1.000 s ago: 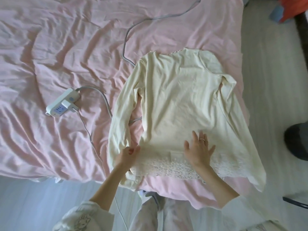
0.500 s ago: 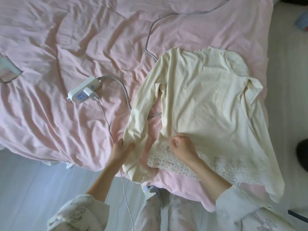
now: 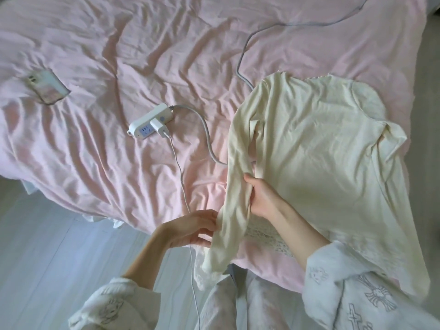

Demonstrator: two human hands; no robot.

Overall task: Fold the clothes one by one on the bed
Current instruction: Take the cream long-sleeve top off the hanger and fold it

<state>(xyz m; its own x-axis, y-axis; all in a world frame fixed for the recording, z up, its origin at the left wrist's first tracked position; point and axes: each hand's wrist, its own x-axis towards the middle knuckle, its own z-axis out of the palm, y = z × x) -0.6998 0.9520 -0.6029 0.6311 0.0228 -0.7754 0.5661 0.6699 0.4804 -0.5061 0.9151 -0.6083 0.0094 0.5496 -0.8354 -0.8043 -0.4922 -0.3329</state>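
Note:
A cream long-sleeved top [image 3: 314, 148] with a lace hem lies flat on the pink bed [image 3: 95, 151], at the bed's right side. Its left sleeve [image 3: 235, 191] runs down to the bed's front edge, and the cuff hangs over it. My left hand [image 3: 192, 228] pinches the sleeve near its lower part from the left. My right hand [image 3: 259, 196] grips the same sleeve higher up from the right, fingers tucked behind the fabric. The right sleeve is folded over the body near the right bed edge.
A white power strip [image 3: 150, 121] with a plugged charger lies on the bed left of the top; its grey cable runs under the top and a thin white cord drops over the front edge. A phone [image 3: 47, 88] lies far left. Pale floor lies in front of the bed.
My right hand left the lace hem and moved left onto the left sleeve. My left hand kept hold of the sleeve, which is now lifted between both hands. The view shifted left.

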